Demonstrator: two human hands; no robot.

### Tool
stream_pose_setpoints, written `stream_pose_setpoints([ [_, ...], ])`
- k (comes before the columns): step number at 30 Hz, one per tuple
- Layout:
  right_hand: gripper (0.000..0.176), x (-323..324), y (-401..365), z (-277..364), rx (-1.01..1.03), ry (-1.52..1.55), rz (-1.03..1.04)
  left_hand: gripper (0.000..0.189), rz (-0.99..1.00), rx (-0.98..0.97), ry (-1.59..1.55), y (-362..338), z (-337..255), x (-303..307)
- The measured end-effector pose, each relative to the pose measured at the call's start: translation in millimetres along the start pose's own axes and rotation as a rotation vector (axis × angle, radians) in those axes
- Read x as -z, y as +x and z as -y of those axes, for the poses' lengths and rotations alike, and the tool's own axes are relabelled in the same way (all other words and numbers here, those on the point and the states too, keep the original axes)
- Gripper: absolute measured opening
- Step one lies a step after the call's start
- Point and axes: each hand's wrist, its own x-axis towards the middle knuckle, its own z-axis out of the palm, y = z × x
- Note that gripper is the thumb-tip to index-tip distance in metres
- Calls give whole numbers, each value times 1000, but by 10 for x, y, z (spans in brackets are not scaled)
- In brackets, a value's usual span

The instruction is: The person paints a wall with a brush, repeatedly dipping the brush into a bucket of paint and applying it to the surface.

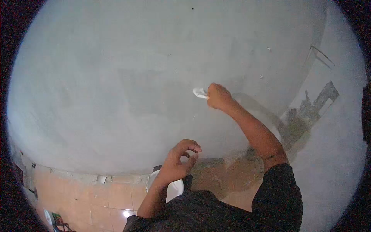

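My right hand [218, 96] is raised against the grey-white wall [96, 50], its fingers wrapped round the handle of what looks like a putty knife [199, 92]. White material coats the tool's end, which is at the wall; the handle is mostly hidden in my fist. A darker, damp-looking patch [150, 92] spreads on the wall to the left of the tool. Lower down, my left hand [180, 158] is held in the air with fingers curved and a gap to the thumb, nothing visible between them. Below it is a white bucket [176, 188], partly covered by my forearm.
Orange-brown floor tiles [85, 193] run along the wall's base, with small debris at the edge. To the right, a side wall has a rough, dark patch [328, 92]. A partly seen object with thin dark legs [58, 221] stands at lower left.
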Motion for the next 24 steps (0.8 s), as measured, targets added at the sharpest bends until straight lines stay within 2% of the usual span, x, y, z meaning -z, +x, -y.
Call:
stream_pose_setpoints([
  [2,13,66,150,-266,42,22,-119,24,5,-38,14,-36,48,-98],
  [5,15,625,317,-209,18,47,-187,23,6,-58,7,-21,57,-113],
  [7,16,941,291,-98,-23,51,-361,23,6,-41,-8,-24,58,-118],
  [8,16,1070,230,-39,-24,49,-360,23,15,-43,-4,-24,65,-113],
  [9,17,1185,167,11,19,36,-488,23,26,-44,2,-25,73,-110],
  [10,17,1228,111,70,62,21,-615,23,31,-41,0,-63,80,-91],
  [11,17,1234,80,89,58,21,-612,22,34,-11,-1,-73,69,-96],
  [13,14,1165,11,134,60,170,-793,21,40,25,-6,-80,100,-105],
  [14,14,1146,3,54,57,173,-788,22,45,35,-5,-33,74,-167],
  [18,19,315,142,-176,83,-8,-781,23,43,54,-25,1,145,-251],
  [20,25,-105,50,-196,-12,-100,-576,23,38,99,-20,40,174,-303],
  [22,30,-567,14,-345,3,-148,-522,24,35,42,17,108,192,-373],
  [24,26,-929,-131,-326,43,-160,-497,25,37,68,7,117,212,-390],
])
